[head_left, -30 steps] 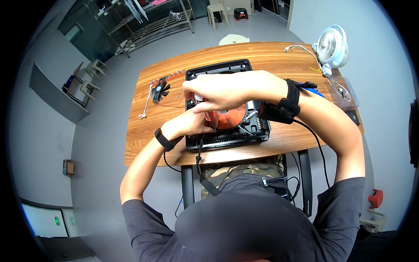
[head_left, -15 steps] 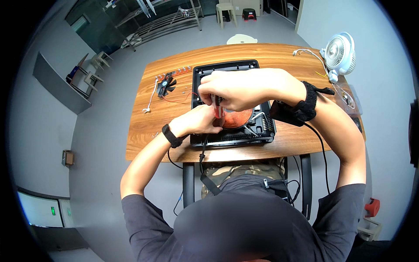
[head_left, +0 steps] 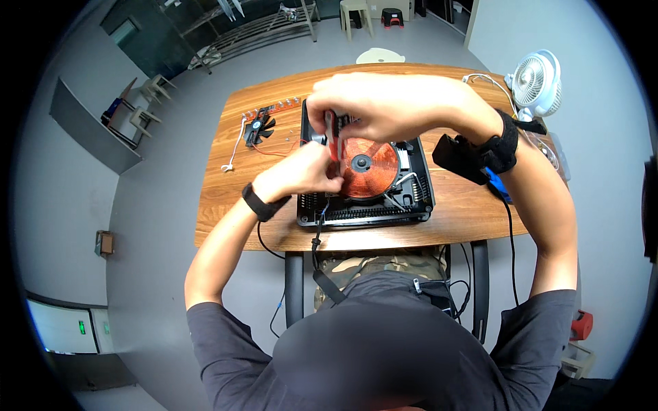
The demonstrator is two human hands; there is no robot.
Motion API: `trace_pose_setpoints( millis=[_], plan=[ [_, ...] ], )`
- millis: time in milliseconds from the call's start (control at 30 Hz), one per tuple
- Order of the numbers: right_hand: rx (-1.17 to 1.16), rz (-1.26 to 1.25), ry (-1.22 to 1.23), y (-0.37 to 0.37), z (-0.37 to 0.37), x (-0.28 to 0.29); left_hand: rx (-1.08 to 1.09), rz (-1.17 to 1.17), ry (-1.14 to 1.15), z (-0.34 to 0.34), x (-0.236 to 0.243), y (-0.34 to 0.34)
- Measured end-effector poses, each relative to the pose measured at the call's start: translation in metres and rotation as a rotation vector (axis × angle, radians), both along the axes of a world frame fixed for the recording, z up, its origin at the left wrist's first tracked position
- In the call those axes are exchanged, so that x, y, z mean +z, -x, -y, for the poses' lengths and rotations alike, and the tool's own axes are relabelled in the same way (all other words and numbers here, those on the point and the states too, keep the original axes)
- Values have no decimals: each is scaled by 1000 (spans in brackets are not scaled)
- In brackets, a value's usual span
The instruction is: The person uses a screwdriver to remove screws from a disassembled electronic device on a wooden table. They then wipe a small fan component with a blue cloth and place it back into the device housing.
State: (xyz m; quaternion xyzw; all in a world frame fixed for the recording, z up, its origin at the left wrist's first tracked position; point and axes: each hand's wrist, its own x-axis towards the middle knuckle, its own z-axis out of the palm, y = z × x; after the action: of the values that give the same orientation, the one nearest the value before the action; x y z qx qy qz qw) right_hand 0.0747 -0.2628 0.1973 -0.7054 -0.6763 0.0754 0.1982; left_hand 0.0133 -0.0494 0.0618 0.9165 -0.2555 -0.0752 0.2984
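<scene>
An opened induction cooker base [head_left: 370, 218], a black tray with vents and wiring, lies in front of me. Its round copper coil [head_left: 375, 179] shows beside my hands. Above the coil's left side, my right hand [head_left: 353, 103] is closed round an upright red-and-grey screwdriver [head_left: 334, 137]. My left hand [head_left: 312, 170] is closed at the tool's lower end, by the coil's left edge; what its fingertips pinch is hidden. A black cooling fan [head_left: 260, 130] with red wires lies to the left of the base.
Behind the loose fan lies an orange strip with metal parts [head_left: 274, 109], along with a white cable [head_left: 238, 147]. A white desk fan [head_left: 536, 83] stands at the table's [head_left: 240, 212] far right. A blue object [head_left: 499, 183] shows under my right forearm. Black cables hang off the near edge.
My right hand and the screwdriver have risen away from me, so more of the coil shows. My left hand has shifted slightly left, staying at the tool's lower end.
</scene>
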Motion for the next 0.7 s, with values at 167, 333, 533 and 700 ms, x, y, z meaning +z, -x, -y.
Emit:
trace_pose_setpoints(
  millis=[167, 333, 533, 700],
  plan=[
    [-45, 131, -224, -22, -8, -2, 152, 99, -202, -42, 15, -10],
    [-122, 153, -248, -47, -1, -8, 279, 182, -282, -105, 6, -42],
    [-204, 138, -191, -61, 8, -14, 411, 42, -321, -171, -30, -76],
    [-264, 88, -144, -73, 21, -26, 394, 101, -382, -182, -68, -105]
  ],
)
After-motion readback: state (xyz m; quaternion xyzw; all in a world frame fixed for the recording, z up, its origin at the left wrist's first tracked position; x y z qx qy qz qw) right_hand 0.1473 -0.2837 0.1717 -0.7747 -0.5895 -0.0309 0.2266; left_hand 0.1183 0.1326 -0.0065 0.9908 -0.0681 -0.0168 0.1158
